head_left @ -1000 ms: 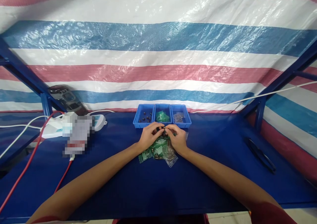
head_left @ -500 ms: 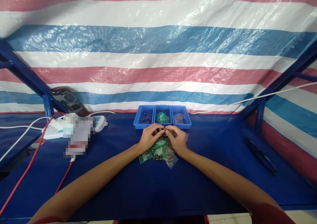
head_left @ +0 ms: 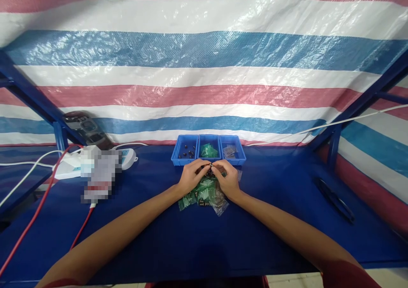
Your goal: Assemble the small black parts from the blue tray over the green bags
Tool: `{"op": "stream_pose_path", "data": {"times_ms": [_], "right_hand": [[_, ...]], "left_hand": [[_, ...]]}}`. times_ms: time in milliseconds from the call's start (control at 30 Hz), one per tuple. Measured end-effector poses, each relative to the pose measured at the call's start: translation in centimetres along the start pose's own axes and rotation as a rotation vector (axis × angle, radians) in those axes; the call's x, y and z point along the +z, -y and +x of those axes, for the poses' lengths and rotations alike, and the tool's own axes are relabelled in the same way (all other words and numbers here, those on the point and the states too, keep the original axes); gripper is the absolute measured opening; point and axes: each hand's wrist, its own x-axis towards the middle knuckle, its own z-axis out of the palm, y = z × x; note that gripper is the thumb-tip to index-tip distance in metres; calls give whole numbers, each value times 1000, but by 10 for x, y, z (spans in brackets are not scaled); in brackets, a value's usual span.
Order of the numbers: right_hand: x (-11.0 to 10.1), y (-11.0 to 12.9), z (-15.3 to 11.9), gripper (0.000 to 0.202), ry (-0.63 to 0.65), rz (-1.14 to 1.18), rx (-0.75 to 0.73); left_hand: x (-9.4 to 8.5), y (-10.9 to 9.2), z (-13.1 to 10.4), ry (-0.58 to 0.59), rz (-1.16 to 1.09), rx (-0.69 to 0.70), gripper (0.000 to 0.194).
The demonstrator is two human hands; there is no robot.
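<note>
My left hand [head_left: 191, 176] and my right hand [head_left: 229, 179] meet fingertip to fingertip just in front of the blue bins. Pinched between both sets of fingers is a small dark part [head_left: 211, 165], too small and too covered to name. Beneath and in front of the hands lies a heap of small green plastic packets [head_left: 205, 190]. A clear packet [head_left: 219, 206] is at the heap's right side, and a few dark metallic pieces [head_left: 202, 203] show at its near edge. My fingers hide the back of the heap.
Three joined blue bins [head_left: 174, 157] hold small dark parts, green packets [head_left: 208, 151] and greyish clear packets [head_left: 229, 151]. At left are a white power strip [head_left: 129, 158], a blurred-out object [head_left: 102, 173] and a red cable [head_left: 41, 203]. A black oblong object [head_left: 334, 199] lies at right.
The fingertips have shifted slightly closer together around the small dark part. Otherwise the hands, packets and bins stay much as they were; the whole view has moved a little.
</note>
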Motion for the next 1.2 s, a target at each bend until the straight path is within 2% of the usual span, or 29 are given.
{"op": "stream_pose_path", "data": {"times_ms": [800,1200], "right_hand": [[0,-2,2,20,7,-6,-7],[0,-2,2,21,44,6,8]], "left_hand": [[0,-2,0,-58,8,42,21],[0,-2,-1,-41,11,40,19]]}}
